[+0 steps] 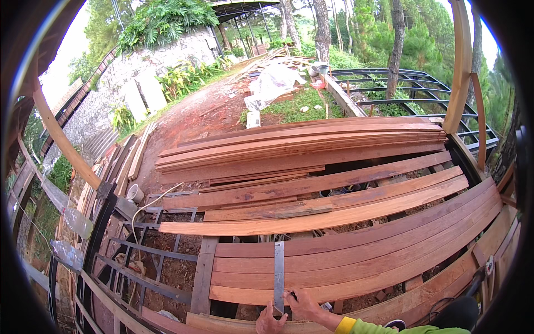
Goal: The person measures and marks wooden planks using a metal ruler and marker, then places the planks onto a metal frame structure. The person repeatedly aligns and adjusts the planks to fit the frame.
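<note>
A flat grey metal square or ruler (279,267) lies across several reddish-brown deck boards (339,267), running from their far edge to the near one. My left hand (270,322) is at its lower end, fingers closed round that end. Just right of it, my right hand (303,306) has bent, pinched fingers close against the strip's right edge. Whatever those fingers hold, if anything, is too small to make out. A yellow cuff and green sleeve (378,327) cover my right forearm.
Loose planks (311,222) lie beyond the deck boards, before a long plank stack (300,139). Open black metal framing (150,250) over bare soil is on the left, near plastic bottles (77,222). Wooden posts (460,67) rise at the sides. Gaps show between boards.
</note>
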### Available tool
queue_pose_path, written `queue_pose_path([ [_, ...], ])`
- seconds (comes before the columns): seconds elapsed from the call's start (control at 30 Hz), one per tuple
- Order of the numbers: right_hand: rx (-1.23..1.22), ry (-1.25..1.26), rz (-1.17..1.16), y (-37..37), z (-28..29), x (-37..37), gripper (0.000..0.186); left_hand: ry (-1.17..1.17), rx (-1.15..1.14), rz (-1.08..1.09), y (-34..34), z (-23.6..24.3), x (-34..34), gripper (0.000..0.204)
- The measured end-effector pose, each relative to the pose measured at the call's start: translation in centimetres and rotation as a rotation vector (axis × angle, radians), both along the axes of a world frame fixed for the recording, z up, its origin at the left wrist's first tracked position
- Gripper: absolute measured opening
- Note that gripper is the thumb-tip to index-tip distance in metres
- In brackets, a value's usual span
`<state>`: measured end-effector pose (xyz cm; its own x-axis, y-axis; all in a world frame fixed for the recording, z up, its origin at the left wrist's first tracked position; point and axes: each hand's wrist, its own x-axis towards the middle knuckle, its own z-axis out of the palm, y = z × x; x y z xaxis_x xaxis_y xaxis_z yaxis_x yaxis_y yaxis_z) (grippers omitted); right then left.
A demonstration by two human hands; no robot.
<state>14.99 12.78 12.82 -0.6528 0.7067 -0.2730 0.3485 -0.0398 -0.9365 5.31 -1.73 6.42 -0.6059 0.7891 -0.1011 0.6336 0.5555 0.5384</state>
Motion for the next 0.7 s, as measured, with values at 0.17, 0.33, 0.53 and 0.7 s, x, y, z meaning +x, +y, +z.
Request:
queue_pose_path([
  [0.17,-0.006,0.014,-0.005,0.01,-0.06,0.10,0.033,-0.004,0.002,-0.009,-0.09,-0.31,-0.08,0.070],
  [0.33,-0.017,-0.010,0.015,0.18,0.29,0.13,0.033,0.024,0.036,-0.018,-0.32,-0.88,-0.13,0.070],
  [0.53,0.029,0.067,-0.025,-0.03,-0.44,0.05,0.032,0.003,0.051,-0.018,-0.13,-0.49,-0.07,0.069],
  [0.7,0.022,0.065,-0.009,0.10,-0.34,0.05,0.032,0.000,0.030,-0.016,-0.10,-0.59,-0.18,0.067],
])
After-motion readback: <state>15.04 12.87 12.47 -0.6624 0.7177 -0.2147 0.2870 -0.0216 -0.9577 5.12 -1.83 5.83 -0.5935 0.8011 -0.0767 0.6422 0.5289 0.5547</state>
